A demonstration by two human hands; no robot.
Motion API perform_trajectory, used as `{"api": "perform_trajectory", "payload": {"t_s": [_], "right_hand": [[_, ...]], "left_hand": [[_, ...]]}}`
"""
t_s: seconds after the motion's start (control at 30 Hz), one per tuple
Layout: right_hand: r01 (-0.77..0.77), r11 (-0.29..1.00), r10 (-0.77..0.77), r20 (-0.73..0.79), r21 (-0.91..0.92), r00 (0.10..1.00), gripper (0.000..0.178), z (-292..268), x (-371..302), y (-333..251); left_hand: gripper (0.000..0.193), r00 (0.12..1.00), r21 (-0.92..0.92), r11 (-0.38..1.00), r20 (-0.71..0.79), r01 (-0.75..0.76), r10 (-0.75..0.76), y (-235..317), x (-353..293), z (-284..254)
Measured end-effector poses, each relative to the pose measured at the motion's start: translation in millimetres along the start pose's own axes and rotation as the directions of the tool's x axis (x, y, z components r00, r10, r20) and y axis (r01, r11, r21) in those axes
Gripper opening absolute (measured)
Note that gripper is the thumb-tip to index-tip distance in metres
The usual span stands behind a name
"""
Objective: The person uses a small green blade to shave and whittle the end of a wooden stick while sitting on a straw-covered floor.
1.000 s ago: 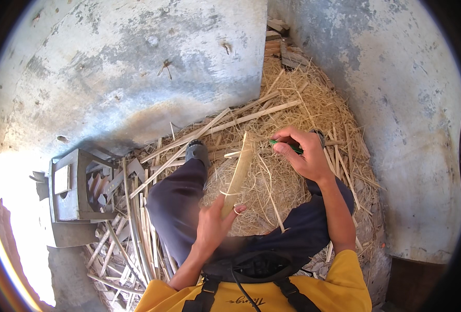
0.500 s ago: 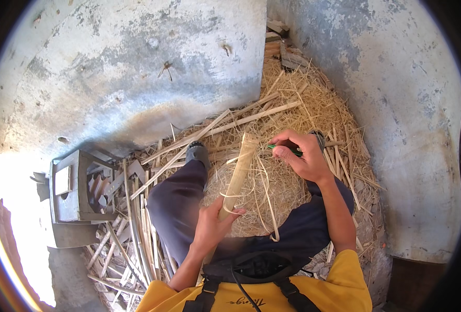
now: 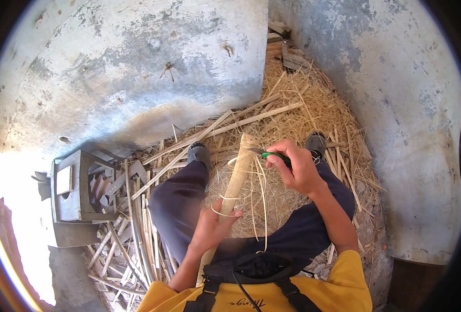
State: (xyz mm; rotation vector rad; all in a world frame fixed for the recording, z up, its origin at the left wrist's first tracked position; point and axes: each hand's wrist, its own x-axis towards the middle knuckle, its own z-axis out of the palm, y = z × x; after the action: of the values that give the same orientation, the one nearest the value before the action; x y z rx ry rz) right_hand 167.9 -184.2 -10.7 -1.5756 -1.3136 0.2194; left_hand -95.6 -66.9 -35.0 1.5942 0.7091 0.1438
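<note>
1. The person sits low in a corner between two rough grey concrete walls (image 3: 137,78), knees apart, in dark trousers and a yellow shirt, with black straps over the chest.

2. The left hand (image 3: 209,229) is wrapped around the lower part of a pale bamboo stick (image 3: 235,179). Its fingers are closed tight on the stick, and a thin curl of shaving loops just above the thumb.

3. The stick runs up and slightly to the right from that hand, between the knees. Its top end sits just left of the right hand.

4. The right hand (image 3: 295,169) is curled shut around a small knife with a green handle (image 3: 272,155). The blade points left and meets the stick near its top. I can't make out exactly how the blade edge sits against the wood.

5. Long thin shavings (image 3: 261,197) hang down from the upper part of the stick, trailing toward the lap.

6. The floor between and beyond the legs is covered in a heap of straw-coloured shavings (image 3: 313,104), piled up into the corner.

7. Longer split bamboo strips (image 3: 137,223) lie scattered to the person's left, and a few long ones cross the pile ahead.

8. Both feet are in dark shoes (image 3: 198,152), resting on the shavings.

9. A small grey wooden stool (image 3: 72,187) or box frame sits off to the left by the wall, well apart from the hands, with bright sunlight next to it.
</note>
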Motion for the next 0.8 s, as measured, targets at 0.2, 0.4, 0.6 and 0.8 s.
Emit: {"api": "perform_trajectory", "payload": {"t_s": [0.2, 0.4, 0.6, 0.8], "right_hand": [[-0.028, 0.999, 0.027, 0.052, 0.021, 0.998, 0.022, -3, 3, -1], [-0.369, 0.738, 0.411, 0.058, 0.565, 0.910, 0.024, 8, 7, -13], [-0.407, 0.636, 0.428, 0.139, 0.655, 0.893, 0.026, 10, 14, -16], [-0.430, 0.585, 0.415, 0.201, 0.688, 0.887, 0.029, 8, 9, -3]], "left_hand": [[0.031, 1.000, 0.025, 0.999, -0.019, -0.024, 0.024, 0, -1, 0], [0.026, 0.989, -0.139, 0.989, 0.145, 0.047, -0.027, -11, 4, -5], [0.026, 0.907, -0.411, 0.901, 0.418, 0.141, 0.049, -20, 7, -18], [0.049, 0.923, -0.197, 0.959, 0.367, 0.203, -0.120, -3, 27, -43]]}}
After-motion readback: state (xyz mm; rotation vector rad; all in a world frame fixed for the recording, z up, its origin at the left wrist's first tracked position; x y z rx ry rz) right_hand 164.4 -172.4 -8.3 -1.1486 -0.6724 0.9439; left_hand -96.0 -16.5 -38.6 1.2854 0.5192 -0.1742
